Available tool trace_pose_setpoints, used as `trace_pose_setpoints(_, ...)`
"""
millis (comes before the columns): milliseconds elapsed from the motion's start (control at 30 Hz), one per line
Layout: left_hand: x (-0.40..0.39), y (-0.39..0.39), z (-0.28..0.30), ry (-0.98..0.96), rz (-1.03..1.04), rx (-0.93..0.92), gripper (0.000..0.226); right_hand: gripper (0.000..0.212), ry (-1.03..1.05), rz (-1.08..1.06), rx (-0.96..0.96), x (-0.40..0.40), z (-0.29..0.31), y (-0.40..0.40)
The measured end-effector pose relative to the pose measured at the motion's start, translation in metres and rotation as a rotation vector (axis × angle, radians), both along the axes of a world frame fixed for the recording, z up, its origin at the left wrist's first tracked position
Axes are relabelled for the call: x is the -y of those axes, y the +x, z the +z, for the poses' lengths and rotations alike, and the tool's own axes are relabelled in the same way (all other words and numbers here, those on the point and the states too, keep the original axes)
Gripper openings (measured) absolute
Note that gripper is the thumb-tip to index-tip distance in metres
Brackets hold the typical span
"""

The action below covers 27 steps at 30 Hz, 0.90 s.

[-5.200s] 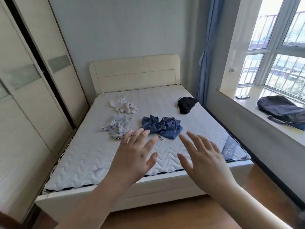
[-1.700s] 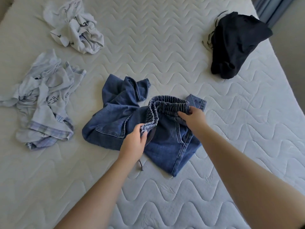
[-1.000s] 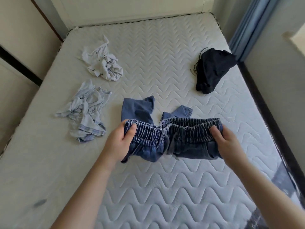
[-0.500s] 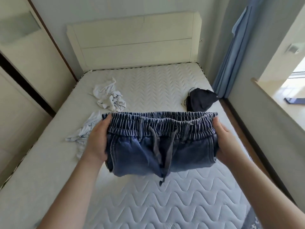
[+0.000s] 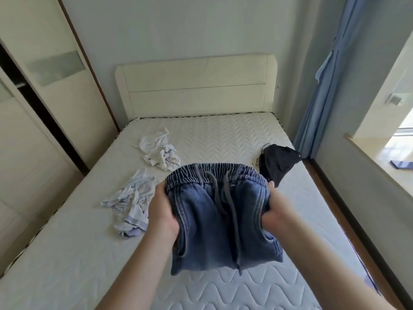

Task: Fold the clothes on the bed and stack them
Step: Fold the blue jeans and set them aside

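a: where are the jeans (image 5: 223,220)?
b: up off the bed (image 5: 67,265), held over its near half. the left hand (image 5: 162,212) has its grip curled round the left side just under the waistband, the right hand (image 5: 271,214) does the same on the right side.
a: can you see the fingers?
b: mostly not. they go in behind the denim, so only the backs of the hands and the thumbs show, and both hands are a bit blurred.
a: and the legs of the jeans?
b: hard to make out. the cloth hangs bunched, the lower end hides whatever lies behind it. two drawstrings dangle down the front.
a: what else is on the bed?
b: a crumpled white shirt (image 5: 159,151) toward the head end, left of middle. a pale striped garment (image 5: 131,202) near the left edge, partly behind the left hand. a black garment (image 5: 279,164) at the right edge, its near corner hidden by the waistband.
a: anything cut off?
b: the near corners of the bed fall outside the view.
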<state>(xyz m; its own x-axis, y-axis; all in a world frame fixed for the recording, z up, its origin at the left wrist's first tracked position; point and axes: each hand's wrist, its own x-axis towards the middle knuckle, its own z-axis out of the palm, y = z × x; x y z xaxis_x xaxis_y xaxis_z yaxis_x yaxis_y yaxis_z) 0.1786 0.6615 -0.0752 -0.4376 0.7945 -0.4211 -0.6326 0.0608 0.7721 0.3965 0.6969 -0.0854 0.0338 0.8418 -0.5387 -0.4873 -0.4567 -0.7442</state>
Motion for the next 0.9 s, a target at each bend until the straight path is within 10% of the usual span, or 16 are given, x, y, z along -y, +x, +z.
trace_pose_setpoints(133, 0.001, 0.026, -0.001, -0.036, 0.060, 0.014, 0.024, 0.061, -0.214, -0.116, -0.147, 0.004, -0.003, -0.030)
trace_pose_setpoints(533, 0.010, 0.056, -0.001, 0.119, -0.172, -0.688, 0.025, 0.028, 0.499, 0.051, 0.400, 0.042, -0.007, -0.060)
trace_pose_setpoints(900, -0.006, 0.020, -0.014, 0.213, -0.431, -0.882, 0.061, 0.040, 0.583, 0.566, 0.306, 0.027, -0.035, -0.041)
